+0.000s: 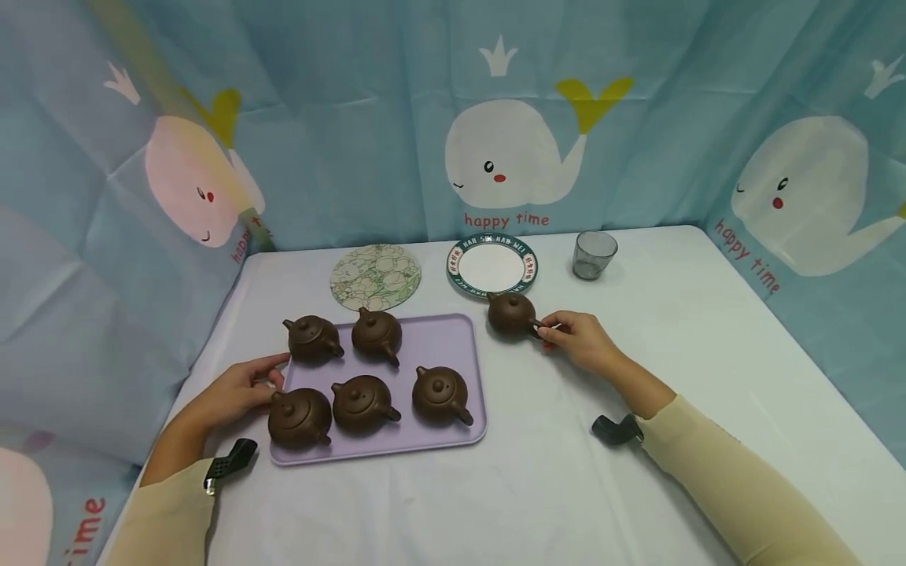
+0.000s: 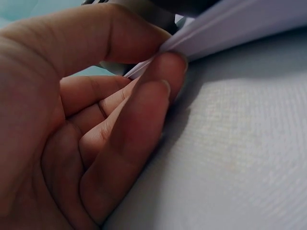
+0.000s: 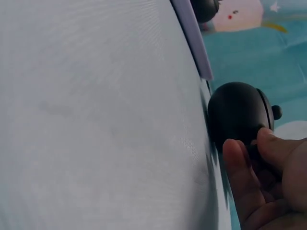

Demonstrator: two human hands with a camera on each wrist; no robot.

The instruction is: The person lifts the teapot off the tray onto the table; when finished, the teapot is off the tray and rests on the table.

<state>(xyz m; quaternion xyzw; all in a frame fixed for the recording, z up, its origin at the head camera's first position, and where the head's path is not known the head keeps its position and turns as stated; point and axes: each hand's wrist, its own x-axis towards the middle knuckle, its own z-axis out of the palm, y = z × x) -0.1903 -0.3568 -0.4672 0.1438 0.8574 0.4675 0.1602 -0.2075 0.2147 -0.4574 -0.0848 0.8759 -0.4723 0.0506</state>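
Right hand (image 1: 582,339) has a brown teapot (image 1: 511,316) by the handle, thumb on one side and fingertips on the other, so just a small pinch rather than a full fist around it. That pot is to the right of the lilac tray (image 1: 442,336), just in front of the green-rimmed plate (image 1: 491,266). Can't tell from these views if its base is touching the white worktop (image 1: 559,487) or slightly off it.

Left hand (image 1: 237,387) is over at the tray's left edge, thumb and fingers clamped on the rim (the left wrist view is way clearer for this, you can see the thumb tip pressing right at the edge). The two hands are well apart, one on each side of the tray.

On the tray there are five more teapots (image 1: 440,395), two in the back row and three in front, and the front-left one is right next to the left hand. Behind all that there's a round floral mat (image 1: 375,277), the plate and a grey glass (image 1: 594,253) off to the right.
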